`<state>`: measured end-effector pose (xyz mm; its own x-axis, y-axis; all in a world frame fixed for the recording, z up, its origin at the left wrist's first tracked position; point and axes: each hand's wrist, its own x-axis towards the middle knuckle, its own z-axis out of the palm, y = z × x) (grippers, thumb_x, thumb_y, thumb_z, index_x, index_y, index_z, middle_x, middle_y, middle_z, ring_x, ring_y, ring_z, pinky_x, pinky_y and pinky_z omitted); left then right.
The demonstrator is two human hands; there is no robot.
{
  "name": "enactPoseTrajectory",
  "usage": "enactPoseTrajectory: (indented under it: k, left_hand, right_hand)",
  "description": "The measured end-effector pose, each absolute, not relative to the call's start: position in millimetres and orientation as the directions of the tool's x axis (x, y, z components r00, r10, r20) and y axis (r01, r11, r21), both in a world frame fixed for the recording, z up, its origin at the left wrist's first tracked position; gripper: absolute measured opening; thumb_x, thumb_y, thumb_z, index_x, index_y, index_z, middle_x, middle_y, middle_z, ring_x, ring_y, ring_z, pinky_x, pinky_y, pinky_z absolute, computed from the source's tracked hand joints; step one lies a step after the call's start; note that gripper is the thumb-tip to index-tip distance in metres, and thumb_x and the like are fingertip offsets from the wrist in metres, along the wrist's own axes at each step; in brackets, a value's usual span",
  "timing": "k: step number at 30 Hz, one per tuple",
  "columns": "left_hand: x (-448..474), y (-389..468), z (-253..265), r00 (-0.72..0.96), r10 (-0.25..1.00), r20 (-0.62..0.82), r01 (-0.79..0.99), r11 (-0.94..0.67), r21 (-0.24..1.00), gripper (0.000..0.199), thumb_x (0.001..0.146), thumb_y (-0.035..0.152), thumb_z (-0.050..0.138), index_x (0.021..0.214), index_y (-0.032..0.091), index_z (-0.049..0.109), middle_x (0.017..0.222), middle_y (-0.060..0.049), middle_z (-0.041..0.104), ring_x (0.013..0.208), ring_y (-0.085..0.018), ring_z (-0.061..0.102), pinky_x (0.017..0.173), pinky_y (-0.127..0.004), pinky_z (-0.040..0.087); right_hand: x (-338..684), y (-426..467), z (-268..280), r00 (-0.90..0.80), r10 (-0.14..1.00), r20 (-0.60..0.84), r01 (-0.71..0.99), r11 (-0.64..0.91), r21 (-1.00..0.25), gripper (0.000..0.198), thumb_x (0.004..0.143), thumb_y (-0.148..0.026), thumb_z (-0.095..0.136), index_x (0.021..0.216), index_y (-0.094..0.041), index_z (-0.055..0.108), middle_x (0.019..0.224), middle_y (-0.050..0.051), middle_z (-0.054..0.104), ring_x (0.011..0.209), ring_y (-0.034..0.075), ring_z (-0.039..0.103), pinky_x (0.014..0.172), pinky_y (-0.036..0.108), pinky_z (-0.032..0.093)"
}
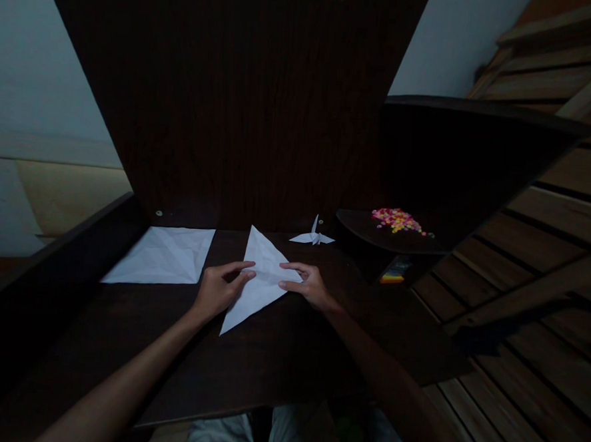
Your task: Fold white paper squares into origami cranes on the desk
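Observation:
A white sheet of paper folded into a triangle [259,282] lies on the dark desk in front of me, one point toward the back panel and another toward me. At its left edge, my left hand [221,286] grips it with thumb and fingers. My right hand [309,285] holds the right corner, its thumb and index finger over the paper. Creases run across the triangle. Behind it, near the back panel, stands a white origami crane [314,237] with its wings spread. To the left rests a larger, creased white sheet [166,256].
Small pink, yellow and red pieces [398,220] are heaped on a rounded shelf [358,228] at right. Under it is a small colourful item [393,270], too dark to name. A tall dark panel [242,111] closes the back, and a low side board [73,247] bounds the left.

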<state>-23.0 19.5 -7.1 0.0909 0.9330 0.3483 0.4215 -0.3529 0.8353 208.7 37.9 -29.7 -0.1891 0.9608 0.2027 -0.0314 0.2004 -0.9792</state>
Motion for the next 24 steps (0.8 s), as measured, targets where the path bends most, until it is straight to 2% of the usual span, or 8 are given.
enactPoseTrajectory:
  k: [2,6,8,11,16,19,21,24]
  left_hand:
    - [-23,19,-6,0.070,0.929,0.364,0.421,-0.358,0.833,0.034,0.077,0.043,0.066,0.101,0.019,0.073,0.102,-0.008,0.073,0.093,-0.025,0.067,0.084,-0.036,0.052]
    - [-22,17,-4,0.057,0.928,0.369,0.414,-0.359,0.837,0.033,0.077,0.042,0.067,0.099,0.019,0.074,0.101,-0.008,0.073,0.092,-0.026,0.068,0.084,-0.036,0.053]
    - [-21,17,-3,0.055,0.923,0.381,0.428,-0.366,0.826,0.031,0.077,0.042,0.066,0.096,0.018,0.074,0.099,-0.007,0.074,0.090,-0.025,0.069,0.084,-0.036,0.054]
    - [-21,15,-2,0.028,0.906,0.422,0.449,-0.389,0.805,0.030,0.078,0.042,0.065,0.094,0.019,0.075,0.095,-0.006,0.075,0.088,-0.024,0.069,0.084,-0.035,0.054]
    - [-23,14,1,0.003,0.890,0.457,0.447,-0.410,0.795,0.029,0.078,0.041,0.065,0.094,0.019,0.074,0.097,-0.006,0.074,0.091,-0.023,0.069,0.085,-0.034,0.054]
    - [-22,14,3,0.003,0.895,0.445,0.437,-0.402,0.805,0.030,0.078,0.041,0.065,0.096,0.019,0.074,0.100,-0.006,0.074,0.092,-0.024,0.068,0.086,-0.035,0.054]
    - [-22,14,4,0.017,0.903,0.428,0.412,-0.397,0.820,0.033,0.077,0.041,0.067,0.101,0.019,0.072,0.105,-0.007,0.072,0.094,-0.024,0.068,0.087,-0.036,0.053]
    - [-21,14,4,0.057,0.921,0.386,0.314,-0.383,0.868,0.048,0.074,0.039,0.071,0.116,0.019,0.064,0.112,-0.008,0.069,0.099,-0.024,0.066,0.086,-0.037,0.054]
  right_hand:
    - [209,38,-30,-0.163,0.965,0.204,-0.031,0.201,-0.979,0.044,0.051,-0.030,0.085,0.092,-0.019,0.074,0.095,0.006,0.073,0.083,0.021,0.065,0.075,0.033,0.051]
    - [213,40,-32,-0.084,0.976,0.200,0.037,0.204,-0.978,0.038,0.055,-0.034,0.083,0.088,-0.017,0.075,0.084,0.007,0.074,0.065,0.018,0.064,0.062,0.030,0.051]
    - [215,40,-31,-0.074,0.973,0.221,0.074,0.226,-0.971,0.038,0.056,-0.035,0.083,0.088,-0.016,0.076,0.084,0.008,0.074,0.064,0.018,0.064,0.060,0.030,0.051]
    - [216,41,-29,-0.082,0.963,0.258,0.066,0.263,-0.962,0.038,0.057,-0.034,0.082,0.090,-0.017,0.075,0.093,0.009,0.074,0.073,0.020,0.067,0.066,0.030,0.053]
    - [218,37,-20,-0.055,0.962,0.267,0.021,0.268,-0.963,0.036,0.060,-0.035,0.080,0.090,-0.016,0.075,0.088,0.008,0.075,0.073,0.020,0.069,0.068,0.032,0.055]
    - [218,36,-18,-0.047,0.956,0.290,0.040,0.292,-0.955,0.032,0.063,-0.034,0.078,0.090,-0.017,0.075,0.091,0.008,0.075,0.080,0.022,0.070,0.073,0.034,0.056]
    - [218,36,-18,-0.036,0.951,0.306,0.070,0.308,-0.949,0.029,0.065,-0.034,0.077,0.089,-0.018,0.075,0.093,0.008,0.075,0.084,0.023,0.070,0.076,0.035,0.056]
    - [217,36,-20,-0.006,0.942,0.337,0.106,0.336,-0.936,0.026,0.066,-0.034,0.076,0.087,-0.018,0.076,0.092,0.009,0.075,0.083,0.024,0.070,0.077,0.037,0.056]
